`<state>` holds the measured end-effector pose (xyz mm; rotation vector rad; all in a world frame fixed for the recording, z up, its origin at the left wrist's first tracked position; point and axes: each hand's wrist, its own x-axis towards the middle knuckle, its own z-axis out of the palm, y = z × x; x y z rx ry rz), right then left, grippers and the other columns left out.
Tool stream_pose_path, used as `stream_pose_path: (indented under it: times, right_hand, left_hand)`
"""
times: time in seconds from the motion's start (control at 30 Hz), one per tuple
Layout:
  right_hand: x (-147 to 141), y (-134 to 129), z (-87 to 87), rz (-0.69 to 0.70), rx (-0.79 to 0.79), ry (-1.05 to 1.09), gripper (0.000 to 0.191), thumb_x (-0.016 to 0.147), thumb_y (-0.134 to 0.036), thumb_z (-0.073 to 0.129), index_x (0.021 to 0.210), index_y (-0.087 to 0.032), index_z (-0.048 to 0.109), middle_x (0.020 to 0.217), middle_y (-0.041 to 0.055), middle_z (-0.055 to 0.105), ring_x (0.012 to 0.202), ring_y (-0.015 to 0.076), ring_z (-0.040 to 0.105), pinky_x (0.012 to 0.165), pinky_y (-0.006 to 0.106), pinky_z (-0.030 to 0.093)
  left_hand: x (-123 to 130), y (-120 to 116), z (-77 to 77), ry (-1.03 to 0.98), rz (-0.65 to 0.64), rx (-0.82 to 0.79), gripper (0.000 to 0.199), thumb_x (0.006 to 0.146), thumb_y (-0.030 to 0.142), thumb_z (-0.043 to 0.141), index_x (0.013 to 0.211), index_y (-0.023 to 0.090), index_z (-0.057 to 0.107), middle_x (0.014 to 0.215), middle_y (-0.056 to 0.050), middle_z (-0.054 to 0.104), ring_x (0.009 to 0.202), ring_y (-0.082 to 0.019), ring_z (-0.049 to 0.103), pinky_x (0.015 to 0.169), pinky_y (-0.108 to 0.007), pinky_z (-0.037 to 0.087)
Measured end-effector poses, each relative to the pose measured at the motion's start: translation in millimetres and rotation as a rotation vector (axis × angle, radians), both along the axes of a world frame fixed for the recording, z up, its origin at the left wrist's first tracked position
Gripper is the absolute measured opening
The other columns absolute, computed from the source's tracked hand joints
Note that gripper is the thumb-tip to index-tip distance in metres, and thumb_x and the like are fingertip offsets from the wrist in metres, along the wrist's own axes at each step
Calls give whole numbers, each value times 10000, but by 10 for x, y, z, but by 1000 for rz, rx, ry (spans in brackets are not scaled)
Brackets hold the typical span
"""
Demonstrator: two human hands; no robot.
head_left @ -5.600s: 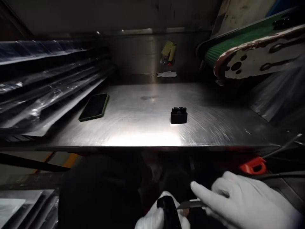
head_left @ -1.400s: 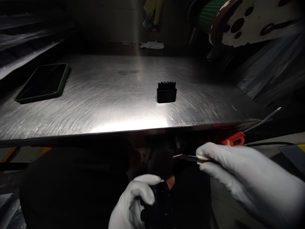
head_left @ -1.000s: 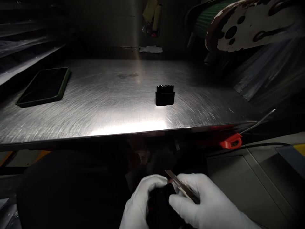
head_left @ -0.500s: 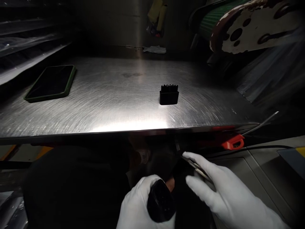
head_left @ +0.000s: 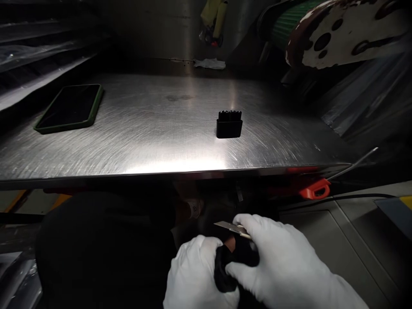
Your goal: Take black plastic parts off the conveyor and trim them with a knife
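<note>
My left hand (head_left: 195, 272), in a white glove, is wrapped round a small black part (head_left: 225, 268) below the table's front edge. The fingers hide much of it, so its kind cannot be made out. My gloved right hand (head_left: 277, 253) grips a utility knife (head_left: 236, 228), its bare blade pointing left above the part. The right thumb reaches to the black part's near side. On the metal table, beyond both hands, stands a black block-shaped piece (head_left: 229, 128) with several rounded tops.
A phone in a green case (head_left: 69, 107) lies on the left of the steel table (head_left: 154, 128). A red-handled tool (head_left: 315, 189) sticks out under the right edge. A green conveyor belt with a worn end plate (head_left: 322, 38) stands at the back right.
My right hand has moved left to the black part, and the knife blade now points left. My left hand has turned the part, whose flat face was towards me.
</note>
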<state>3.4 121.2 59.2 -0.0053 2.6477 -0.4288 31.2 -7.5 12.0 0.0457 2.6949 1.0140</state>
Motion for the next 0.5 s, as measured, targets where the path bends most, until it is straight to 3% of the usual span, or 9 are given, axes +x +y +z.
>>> stream_pose_path:
  times: [0.07,0.13,0.2,0.27,0.37,0.5]
  right_hand:
    - [-9,-9,-32,58,87,32,196,666,-201,688,854,-246,658,770,10,710,701,288,700,658,454,563]
    - [-13,58,-84,59,82,95,283,718,-138,624,975,-248,669,818,31,714,710,288,706,679,468,566]
    - [-23,200,-139,2,-22,172,342,757,-119,548,1051,-265,645,886,29,708,759,265,706,738,452,561]
    - [-28,371,-172,-53,-190,160,265,811,-180,501,1028,-279,618,885,9,702,768,231,699,753,399,561]
    - [16,567,-150,-64,-351,58,188,924,-362,441,1000,-301,601,787,-15,712,647,188,687,570,278,550]
    - [162,611,-97,40,-290,273,247,950,-462,445,1066,-343,627,843,-12,746,599,173,689,452,235,499]
  left_hand:
    - [-26,25,15,-39,-46,8,169,716,229,573,551,230,531,589,-7,633,582,-235,617,585,-367,498]
    - [-46,44,26,-35,3,15,211,731,237,561,523,232,533,596,-32,641,593,-257,628,573,-365,489]
    - [-64,57,55,-74,91,0,197,718,279,590,530,236,551,607,-41,648,609,-270,641,590,-381,499]
    - [-83,63,103,-195,162,-12,180,697,303,625,544,236,558,595,-23,650,600,-252,650,600,-371,516]
    - [-96,52,158,-307,243,52,216,682,360,675,543,238,563,616,-22,674,628,-247,673,605,-352,541]
    - [-63,15,113,-306,289,334,152,670,311,695,595,248,578,642,-8,673,555,-198,646,502,-281,520]
